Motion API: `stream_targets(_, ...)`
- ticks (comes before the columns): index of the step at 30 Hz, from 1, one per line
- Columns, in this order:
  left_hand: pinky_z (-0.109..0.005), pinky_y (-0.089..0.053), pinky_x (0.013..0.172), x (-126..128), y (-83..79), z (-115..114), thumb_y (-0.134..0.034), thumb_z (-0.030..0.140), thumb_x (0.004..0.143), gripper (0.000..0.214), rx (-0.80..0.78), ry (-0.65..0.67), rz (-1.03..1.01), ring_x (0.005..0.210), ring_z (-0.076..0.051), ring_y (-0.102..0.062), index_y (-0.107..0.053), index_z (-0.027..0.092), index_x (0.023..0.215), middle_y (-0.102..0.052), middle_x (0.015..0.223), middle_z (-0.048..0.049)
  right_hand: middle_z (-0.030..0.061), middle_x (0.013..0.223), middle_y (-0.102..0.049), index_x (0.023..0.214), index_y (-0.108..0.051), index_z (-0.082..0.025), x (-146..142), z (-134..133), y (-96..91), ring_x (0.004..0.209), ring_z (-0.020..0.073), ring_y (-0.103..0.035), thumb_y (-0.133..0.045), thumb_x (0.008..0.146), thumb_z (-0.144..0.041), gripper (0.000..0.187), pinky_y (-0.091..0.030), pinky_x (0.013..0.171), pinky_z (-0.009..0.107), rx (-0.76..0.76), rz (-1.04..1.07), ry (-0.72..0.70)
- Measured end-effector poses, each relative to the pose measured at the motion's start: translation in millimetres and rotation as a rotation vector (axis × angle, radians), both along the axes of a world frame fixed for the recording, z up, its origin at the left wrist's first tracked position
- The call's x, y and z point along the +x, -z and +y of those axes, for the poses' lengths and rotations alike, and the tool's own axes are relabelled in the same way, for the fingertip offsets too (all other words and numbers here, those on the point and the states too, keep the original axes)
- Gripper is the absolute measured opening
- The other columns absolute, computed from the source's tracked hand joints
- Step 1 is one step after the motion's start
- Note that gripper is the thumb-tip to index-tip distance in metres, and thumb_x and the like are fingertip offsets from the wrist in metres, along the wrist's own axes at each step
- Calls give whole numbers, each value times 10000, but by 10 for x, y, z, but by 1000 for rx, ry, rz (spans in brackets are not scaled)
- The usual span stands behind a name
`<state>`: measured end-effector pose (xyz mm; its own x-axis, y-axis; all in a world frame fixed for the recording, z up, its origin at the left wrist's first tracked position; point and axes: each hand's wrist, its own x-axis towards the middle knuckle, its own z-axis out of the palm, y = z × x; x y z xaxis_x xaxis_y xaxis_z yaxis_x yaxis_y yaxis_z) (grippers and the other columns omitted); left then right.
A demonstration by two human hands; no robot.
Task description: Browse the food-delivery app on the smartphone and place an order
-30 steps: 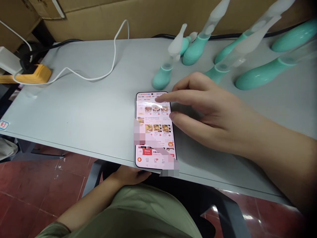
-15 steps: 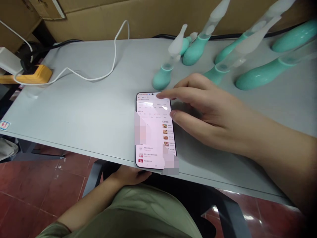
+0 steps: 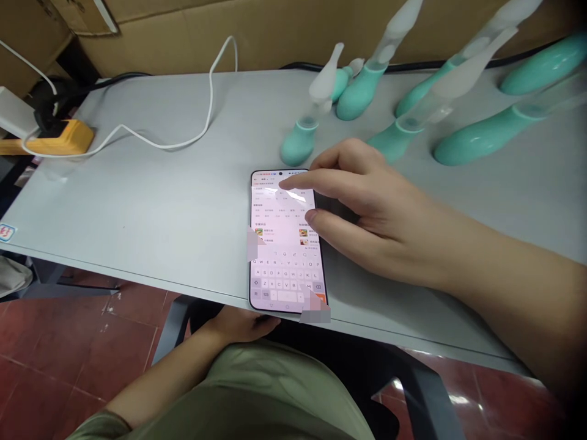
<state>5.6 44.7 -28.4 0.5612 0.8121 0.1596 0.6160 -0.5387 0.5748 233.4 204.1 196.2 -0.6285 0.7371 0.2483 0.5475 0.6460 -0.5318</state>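
Observation:
A smartphone (image 3: 285, 244) lies flat at the near edge of the grey table (image 3: 160, 208), its screen lit with a keyboard in the lower half. My right hand (image 3: 367, 208) hovers over it, index finger stretched out and touching the top of the screen, thumb beside the phone's right edge, other fingers curled back. It holds nothing. My left hand (image 3: 243, 327) rests under the table's edge on my lap, just below the phone; its fingers are mostly hidden.
Several teal bulb-shaped items with translucent white tips (image 3: 302, 131) stand and lie along the back right. A white cable (image 3: 183, 143) runs to a yellow power strip (image 3: 68, 137) at the far left. Cardboard boxes (image 3: 275, 30) line the back. Red tiled floor lies below.
The phone screen went from a page of food pictures to a search page, and now a keyboard shows. My right index finger shifted slightly left along the top of the screen.

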Motion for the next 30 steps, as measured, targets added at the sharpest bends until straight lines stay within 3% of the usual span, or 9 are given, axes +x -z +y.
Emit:
stream_targets(7, -517, -500, 1234, -6, -5, 6, -680, 386, 976, 427, 13, 12, -2, 1496, -340, -534, -708, 244, 1378, -592, 1586, -87, 129, 1131, -631, 1224, -732, -238, 44, 19, -22, 1045, 304, -658, -567, 958, -260, 314, -566, 931, 526, 72, 21, 2)
stream_targets(13, -479, -517, 1221, -12, 19, -7, -666, 374, 983, 401, -24, 20, -11, 1440, -310, -596, -720, 247, 1360, -724, 1423, -82, 95, 1025, -657, 1082, -742, -265, 52, 11, -66, 744, 226, -621, -594, 928, -245, 215, -521, 636, 428, 59, 24, 53)
stream_targets(17, -497, -516, 1218, -13, 11, -4, -645, 392, 997, 438, -21, 24, 0, 1408, -321, -624, -699, 226, 1398, -701, 1453, -108, 100, 1025, -628, 1126, -746, -255, 24, -5, -43, 851, 248, -636, -590, 933, -237, 249, -551, 743, 459, 63, 79, -11)
stream_targets(23, -528, -507, 1222, 9, -70, 35, -641, 408, 1004, 480, -20, 18, -5, 1467, -345, -565, -662, 243, 1455, -671, 1494, -104, 149, 1220, -548, 1378, -686, -293, -24, -33, 1, 1206, 360, -567, -573, 963, -319, 431, -506, 1037, 626, 49, -24, -74)
stream_targets(26, -508, -521, 1213, 26, -95, 38, -615, 423, 1017, 490, -59, 26, -7, 1476, -327, -556, -640, 258, 1477, -671, 1497, -86, 153, 1219, -497, 1464, -637, -327, -69, -39, 3, 1209, 397, -520, -543, 976, -339, 497, -489, 1019, 694, 50, -98, -94)
stream_targets(30, -472, -546, 1189, 27, -76, 26, -630, 420, 1006, 509, -60, 10, -1, 1446, -312, -591, -626, 272, 1493, -670, 1501, -74, 123, 1129, -467, 1433, -667, -346, -129, -35, 4, 1100, 361, -509, -492, 999, -322, 469, -499, 968, 713, 60, -176, -101)
